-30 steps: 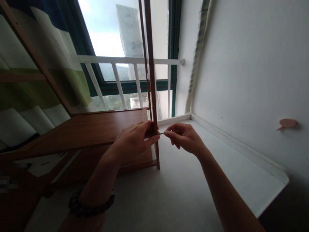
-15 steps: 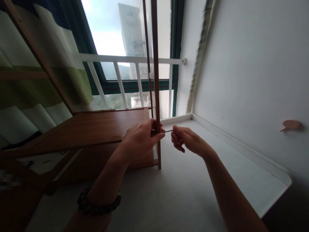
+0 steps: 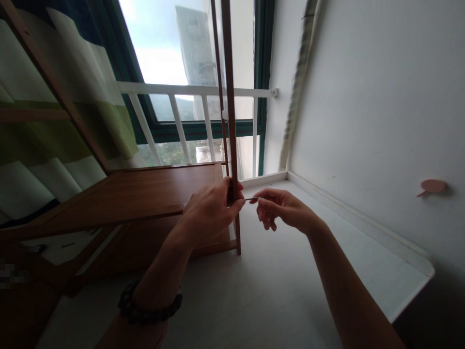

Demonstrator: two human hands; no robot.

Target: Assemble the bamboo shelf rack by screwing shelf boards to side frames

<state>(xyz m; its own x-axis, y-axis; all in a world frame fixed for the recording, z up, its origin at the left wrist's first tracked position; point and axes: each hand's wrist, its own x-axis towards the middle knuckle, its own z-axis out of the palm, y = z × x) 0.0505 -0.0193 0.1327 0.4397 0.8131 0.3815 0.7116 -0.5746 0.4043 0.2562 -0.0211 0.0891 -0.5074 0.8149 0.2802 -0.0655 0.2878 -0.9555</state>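
My left hand, with a dark beaded bracelet on its wrist, is closed round the upright post of a brown wooden shelf frame. Its thumb and fingertips lie on either side of the post, near the shelf board. A thin metal rod sticks out from the post towards the right. My right hand has its fingertips at the rod's outer end, the index finger stretched along it and the other fingers loosely curled. The rod's inner end is hidden by my left hand.
A white ledge runs along the white wall on the right. Behind the frame stand a white railing and a green-framed window. A striped curtain hangs at left. A pink hook is on the wall.
My right hand's fingers have loosened from a tight pinch and the index finger now reaches out along the rod. My left hand stays on the post. The view has shifted slightly.
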